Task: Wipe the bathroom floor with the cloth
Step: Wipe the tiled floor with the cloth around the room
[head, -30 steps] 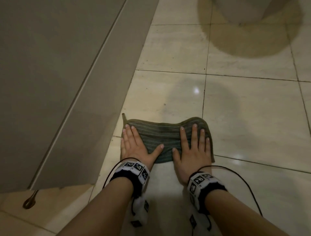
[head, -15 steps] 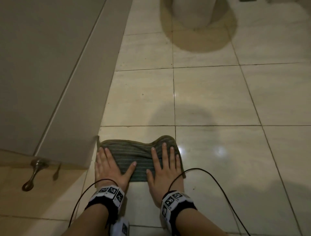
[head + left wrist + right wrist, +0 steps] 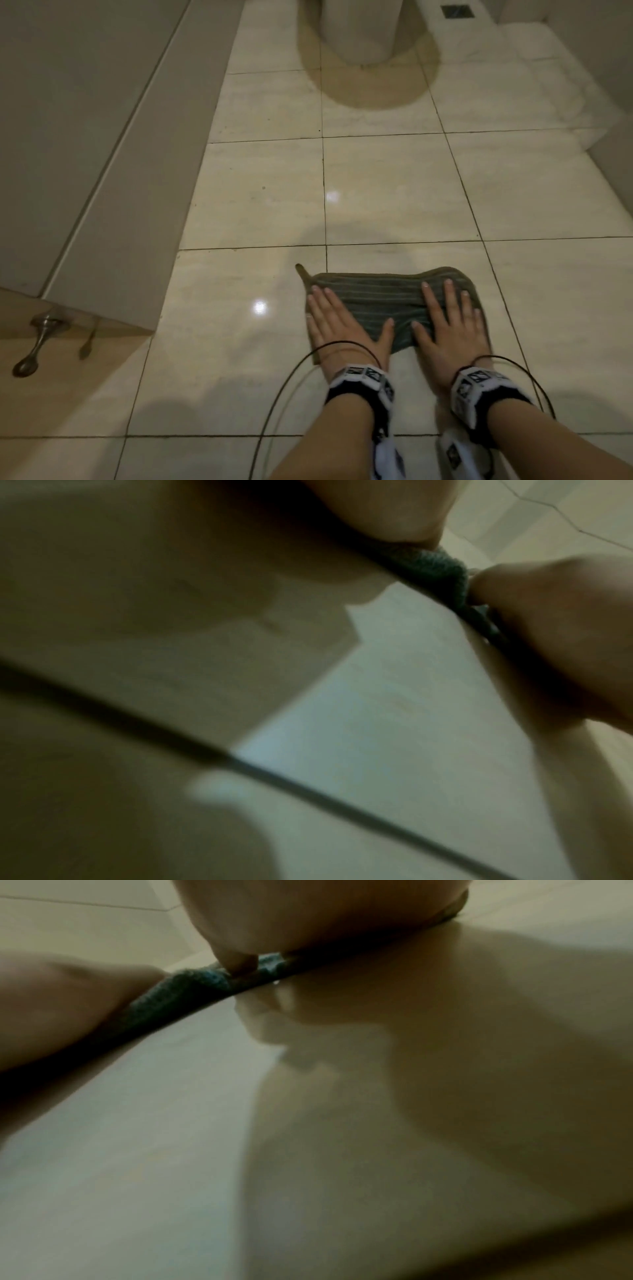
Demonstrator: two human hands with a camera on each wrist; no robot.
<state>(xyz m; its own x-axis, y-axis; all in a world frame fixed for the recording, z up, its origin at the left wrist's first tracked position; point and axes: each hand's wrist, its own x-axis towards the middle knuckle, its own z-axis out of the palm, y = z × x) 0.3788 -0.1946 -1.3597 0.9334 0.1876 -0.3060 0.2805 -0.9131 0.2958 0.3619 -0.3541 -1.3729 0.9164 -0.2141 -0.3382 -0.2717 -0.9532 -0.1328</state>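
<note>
A dark green ribbed cloth [image 3: 380,301] lies flat on the cream tiled floor [image 3: 260,205], low and right of centre in the head view. My left hand [image 3: 339,318] presses its left part with straight fingers, thumb spread inward. My right hand [image 3: 448,318] presses its right part the same way. In the left wrist view the cloth [image 3: 441,572] shows as a thin edge under my palm, with the right hand [image 3: 555,631] beside it. The right wrist view shows the cloth [image 3: 185,988] edge-on below my palm, the left hand [image 3: 65,1004] at left.
A door [image 3: 85,144] stands open along the left, with a metal door stop [image 3: 37,339] below its lower corner. A white toilet base [image 3: 359,31] stands ahead at the top. A raised step [image 3: 548,85] with a floor drain [image 3: 457,11] lies at the upper right. Black cables [image 3: 291,383] trail from both wrists.
Both hands have slid the cloth to the right, away from the door's lower corner, still flat on it. More of the toilet base and the step has come into view.
</note>
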